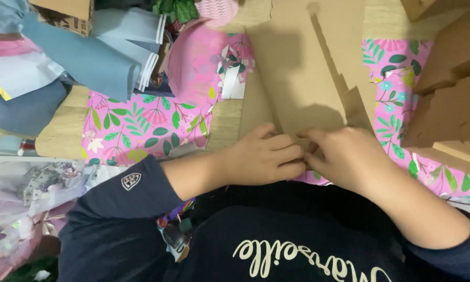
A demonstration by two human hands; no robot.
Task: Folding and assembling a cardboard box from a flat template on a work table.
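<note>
Far left, a pile of blue sheets (pixel 89 57) is stacked, with pink floral paper (pixel 141 125) spread over the wooden table (pixel 62 130). The left hand (pixel 266 159) is curled, fingers pressed down on the near edge of the cardboard (pixel 303 68). Same goes for the right hand (pixel 344 156), touching the left one, equally near. The cardboard is laid straight ahead, long axis running away from the body. More cardboard pieces (pixel 449 99) are piled at right. It's a cluttered spot.
</note>
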